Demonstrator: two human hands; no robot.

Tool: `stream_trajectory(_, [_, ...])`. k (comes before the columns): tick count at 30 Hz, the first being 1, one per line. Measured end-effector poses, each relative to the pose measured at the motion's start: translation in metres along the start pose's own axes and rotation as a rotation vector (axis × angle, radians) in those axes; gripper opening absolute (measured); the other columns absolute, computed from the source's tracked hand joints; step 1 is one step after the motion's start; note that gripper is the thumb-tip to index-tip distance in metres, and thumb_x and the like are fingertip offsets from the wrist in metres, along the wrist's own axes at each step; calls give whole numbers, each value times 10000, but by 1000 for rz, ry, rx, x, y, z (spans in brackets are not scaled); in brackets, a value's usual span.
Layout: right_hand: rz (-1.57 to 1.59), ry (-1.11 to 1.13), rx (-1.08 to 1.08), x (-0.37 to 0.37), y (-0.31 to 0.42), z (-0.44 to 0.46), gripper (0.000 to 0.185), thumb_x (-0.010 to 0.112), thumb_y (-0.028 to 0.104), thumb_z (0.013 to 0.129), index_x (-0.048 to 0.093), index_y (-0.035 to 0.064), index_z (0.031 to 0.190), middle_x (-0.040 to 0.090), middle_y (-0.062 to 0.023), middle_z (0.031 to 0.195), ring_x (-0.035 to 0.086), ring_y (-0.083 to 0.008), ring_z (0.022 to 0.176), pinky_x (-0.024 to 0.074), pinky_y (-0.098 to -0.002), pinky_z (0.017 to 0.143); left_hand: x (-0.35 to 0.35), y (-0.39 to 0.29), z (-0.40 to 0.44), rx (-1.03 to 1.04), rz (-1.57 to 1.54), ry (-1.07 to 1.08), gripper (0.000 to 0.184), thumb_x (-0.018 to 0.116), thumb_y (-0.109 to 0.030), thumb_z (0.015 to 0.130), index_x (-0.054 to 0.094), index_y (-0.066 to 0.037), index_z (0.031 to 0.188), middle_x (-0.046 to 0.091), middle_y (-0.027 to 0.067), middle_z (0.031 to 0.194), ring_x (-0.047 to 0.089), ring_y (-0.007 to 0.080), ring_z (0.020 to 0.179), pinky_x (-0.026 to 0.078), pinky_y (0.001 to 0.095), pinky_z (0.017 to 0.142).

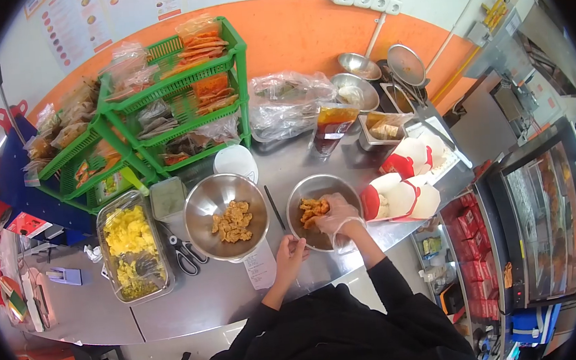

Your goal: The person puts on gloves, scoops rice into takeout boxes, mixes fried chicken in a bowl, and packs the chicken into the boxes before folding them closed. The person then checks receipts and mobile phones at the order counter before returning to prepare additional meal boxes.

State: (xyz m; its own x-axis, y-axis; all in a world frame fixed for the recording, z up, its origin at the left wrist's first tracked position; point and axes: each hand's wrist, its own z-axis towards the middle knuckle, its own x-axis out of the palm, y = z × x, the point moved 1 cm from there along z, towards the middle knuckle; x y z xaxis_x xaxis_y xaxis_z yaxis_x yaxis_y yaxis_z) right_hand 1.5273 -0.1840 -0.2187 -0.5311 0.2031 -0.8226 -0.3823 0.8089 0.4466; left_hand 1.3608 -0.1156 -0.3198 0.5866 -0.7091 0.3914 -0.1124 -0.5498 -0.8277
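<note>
crowding right bowl's rim [301,191]: hands [289,256] [339,216]

Orange-brown food pieces [309,211] lie in a metal bowl [321,184]

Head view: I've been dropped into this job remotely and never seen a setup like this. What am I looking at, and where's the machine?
There's no machine: these are a person's own two hands, seen by one camera on their head, looking forward and down.

The right hand, in a clear glove, is inside a steel bowl, at some browned pieces; its grip is hidden. The bare left hand is at that bowl's near rim; whether it pinches it, I can't tell.

On the metal counter, a second bowl holds similar pieces. Further left is a container of yellow food. Open red-and-white boxes stand to the right; green racks of bagged items stand behind.
</note>
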Motion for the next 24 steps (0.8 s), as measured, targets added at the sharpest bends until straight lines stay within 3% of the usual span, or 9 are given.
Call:
stream_trajectory(2, [148,49,27,-14,-1,1,547,722,343,673,600,112,1154,546,-158,1183,549,-334,1124,457,-397,950,-1,-2,-1,23,31,8,354,592,-275,949,423,-19,1125,632,162,1006,673,244,908,543,333,773])
stream_trajectory(5, [281,-37,-31,-4,-19,10,541,737,306,652,609,119,1143,556,-168,1200,546,-337,1128,450,-401,958,-24,19,-7,-4,581,14,436,529,-416,952,494,-8,1102,656,183,1010,678,279,917,514,364,812])
stream_trajectory(8, [295,-60,-68,-5,-19,12,539,752,286,662,603,97,1145,579,-163,1172,572,-321,1088,464,-383,938,-19,-44,-49,-198,1146,217,540,435,-524,943,568,-13,1050,679,165,972,664,313,911,483,394,829])
stream_trajectory(12, [538,15,-33,-41,3,-15,471,768,198,727,591,49,1137,632,-106,1053,625,-231,968,496,-309,873,-13,-70,-69,-295,1084,437,527,388,-504,961,598,-25,1024,695,104,920,651,298,891,479,386,798])
stream_trajectory(14, [880,99,-73,-63,-1,-28,421,758,132,758,585,42,1131,639,-75,1012,621,-174,925,504,-278,830,-7,-78,-74,-333,1106,502,488,393,-461,982,593,-25,1073,694,81,915,645,258,876,472,338,794])
stream_trajectory(15, [1053,142,-96,-76,-5,-35,398,754,99,773,583,39,1128,642,-59,991,619,-146,903,508,-263,809,-3,-81,-76,-307,1102,515,473,394,-461,978,592,-38,1048,691,84,895,646,271,866,473,359,781])
stream_trajectory(17, [1012,83,-126,-119,-17,-47,391,745,42,775,576,47,1128,643,-48,992,611,-115,898,513,-263,776,3,-87,-81,-254,1094,541,445,395,-462,971,591,-64,1000,686,89,854,648,298,847,473,399,754])
stream_trajectory(20, [977,-21,-44,-161,-49,-50,353,702,-3,748,591,24,1082,641,-53,1059,623,-167,866,512,-281,801,26,-106,-85,-131,990,588,389,409,-411,982,571,-57,983,668,93,844,635,302,832,466,405,742])
stream_trajectory(24, [354,-46,-9,-161,-89,-20,453,741,228,690,634,31,1083,677,-130,943,656,-204,853,515,-304,767,44,-103,-74,-49,1015,624,347,414,-366,988,551,-48,980,651,117,854,620,320,842,461,413,738])
